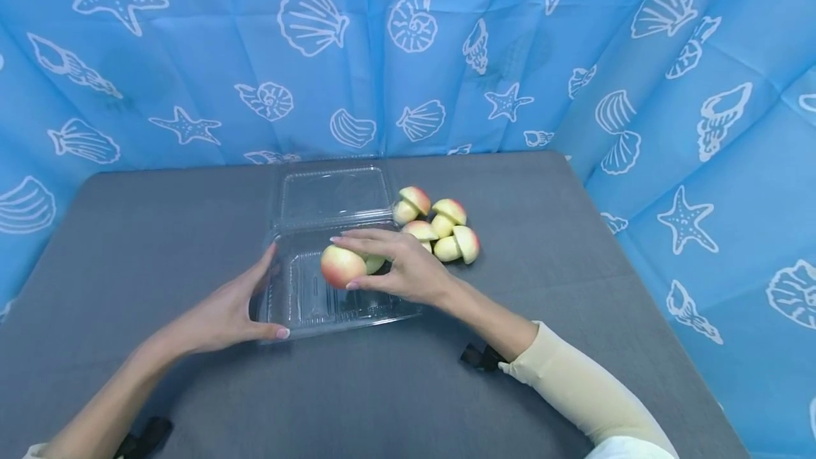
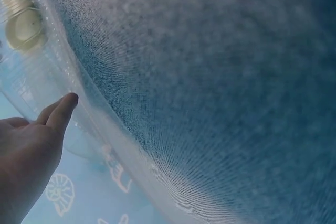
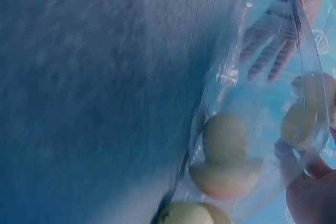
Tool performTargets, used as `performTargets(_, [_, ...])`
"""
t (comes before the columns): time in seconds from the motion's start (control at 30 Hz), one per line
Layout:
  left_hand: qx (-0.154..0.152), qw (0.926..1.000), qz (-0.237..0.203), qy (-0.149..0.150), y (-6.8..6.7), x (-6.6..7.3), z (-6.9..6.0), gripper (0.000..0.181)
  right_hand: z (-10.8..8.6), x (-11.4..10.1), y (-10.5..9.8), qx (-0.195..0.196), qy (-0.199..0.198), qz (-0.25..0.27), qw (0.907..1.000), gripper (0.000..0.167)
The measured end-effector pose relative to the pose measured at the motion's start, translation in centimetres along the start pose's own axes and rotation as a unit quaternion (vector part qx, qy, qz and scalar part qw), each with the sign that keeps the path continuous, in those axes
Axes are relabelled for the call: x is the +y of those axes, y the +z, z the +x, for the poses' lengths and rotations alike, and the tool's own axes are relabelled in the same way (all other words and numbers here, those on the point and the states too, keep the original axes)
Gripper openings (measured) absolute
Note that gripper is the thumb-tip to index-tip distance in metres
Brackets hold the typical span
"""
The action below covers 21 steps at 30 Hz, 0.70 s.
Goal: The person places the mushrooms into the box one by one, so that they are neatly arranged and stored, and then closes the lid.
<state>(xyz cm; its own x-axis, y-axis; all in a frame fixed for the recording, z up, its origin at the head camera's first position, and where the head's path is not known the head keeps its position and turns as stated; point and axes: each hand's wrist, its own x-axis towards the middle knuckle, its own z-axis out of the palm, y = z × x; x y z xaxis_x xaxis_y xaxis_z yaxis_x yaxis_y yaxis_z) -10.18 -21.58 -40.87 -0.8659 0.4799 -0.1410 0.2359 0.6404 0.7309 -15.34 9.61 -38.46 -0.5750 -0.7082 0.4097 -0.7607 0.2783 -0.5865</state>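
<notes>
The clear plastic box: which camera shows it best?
The head view: it shows the box and its open lid from above, though the right hand hides some. The left wrist view shows just a slanting part at left. The right wrist view sees it side-on, with the left hand visible through its plastic.

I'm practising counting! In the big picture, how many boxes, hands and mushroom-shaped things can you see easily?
Clear plastic box: 1
Hands, left hand and right hand: 2
Mushroom-shaped pieces: 5 (pile 4, held piece 1)
Total: 8
More pieces could hide behind the right hand.
</notes>
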Motion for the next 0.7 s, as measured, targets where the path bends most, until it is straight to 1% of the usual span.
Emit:
performTargets(0.17, [0.002, 0.9999, 0.003, 0.013, -0.1, 0.0, 0.1, 0.133, 0.4, -0.7, 1.2, -0.007, 0.022, -0.02, 0.9995, 0.06])
performTargets(0.3, [0.003, 0.9998, 0.007, 0.019, -0.2, -0.1, -0.1, 0.133, 0.7, -1.3, 2.3, -0.029, 0.044, -0.012, 0.9985, 0.059])
performTargets(0.4, [-0.002, 0.9999, 0.008, 0.014, -0.1, 0.0, 0.0, 0.134, 0.9, -1.7, 3.0, -0.048, 0.059, -0.008, 0.9971, 0.059])
performTargets(0.47, [-0.004, 0.9999, 0.01, 0.01, -0.1, 0.1, 0.1, 0.135, 1.1, -1.9, 3.4, -0.053, 0.066, -0.008, 0.9964, 0.059])
performTargets(0.7, [-0.007, 0.9998, 0.016, 0.0, -0.1, 0.3, 0.6, 0.135, 1.8, -2.3, 4.4, -0.05, 0.085, -0.025, 0.9948, 0.062])
